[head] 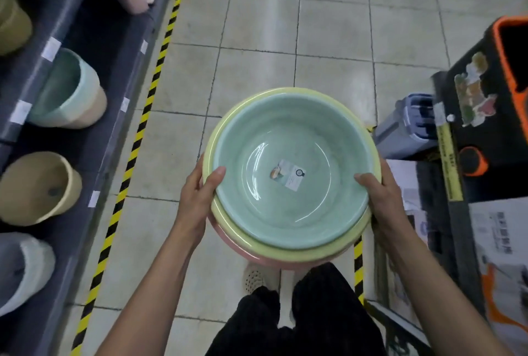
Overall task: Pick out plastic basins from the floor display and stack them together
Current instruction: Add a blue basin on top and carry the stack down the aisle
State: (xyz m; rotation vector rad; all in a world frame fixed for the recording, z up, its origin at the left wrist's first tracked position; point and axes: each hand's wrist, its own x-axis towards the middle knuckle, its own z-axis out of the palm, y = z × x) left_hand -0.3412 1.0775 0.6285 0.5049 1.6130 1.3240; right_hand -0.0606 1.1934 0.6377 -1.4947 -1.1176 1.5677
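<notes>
Left hand (pixel 200 198) at nine, right hand (pixel 380 198) at three o'clock grip stacked green-yellow-pink round plastic basins (pixel 291 138); slick rims could slip.

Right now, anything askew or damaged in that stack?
Askew nesting: the green basin sits off-centre in the yellow basin, whose rim shows wide at far left and near side, thin at right. The pink basin peeks out only at the near edge. Left hand and right hand grip the rims. No cracks or spills visible.
</notes>
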